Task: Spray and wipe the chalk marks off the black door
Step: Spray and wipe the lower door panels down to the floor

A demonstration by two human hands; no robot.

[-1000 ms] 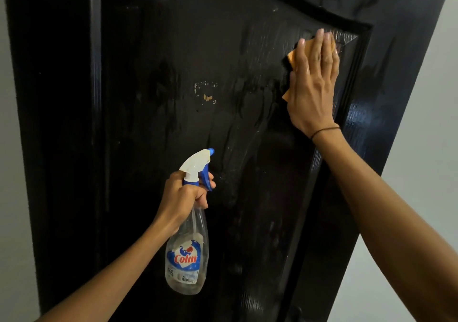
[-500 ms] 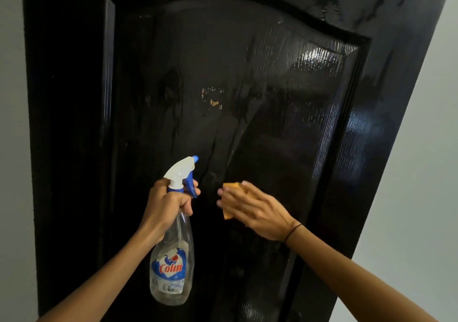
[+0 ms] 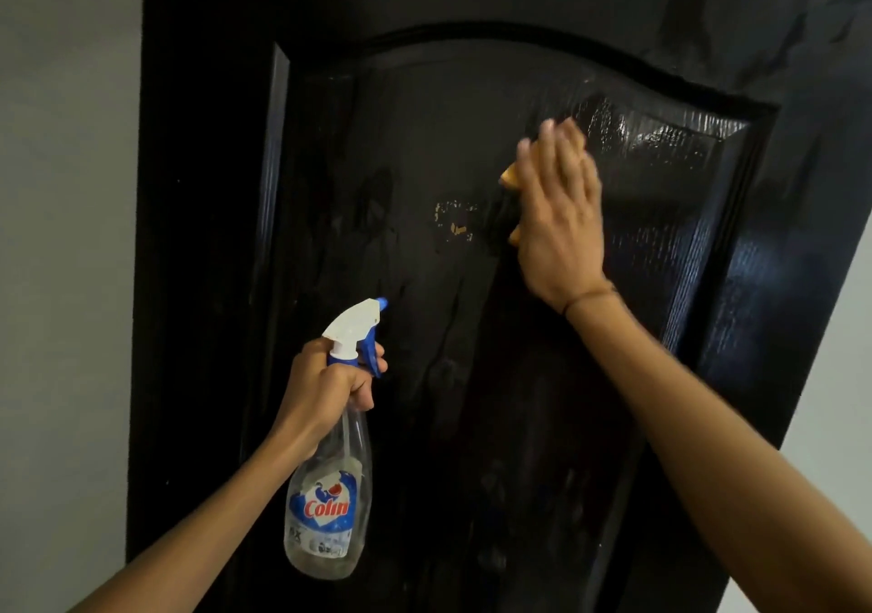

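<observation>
black door (image 3: 472, 423): flat right hand (image 3: 559, 216) presses cloth (image 3: 510, 177); left hand (image 3: 325, 388) grips spray bottle (image 3: 330, 494).

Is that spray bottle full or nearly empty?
Nearly empty, as far as shows. The clear spray bottle in the left hand looks see-through most of the way down; any liquid line behind the label cannot be told.

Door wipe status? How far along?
Done: the door panel looks wet and streaked from spraying. In hand: right hand presses the orange cloth flat on it; left hand grips the spray bottle. Left: pale marks beside the cloth.
</observation>
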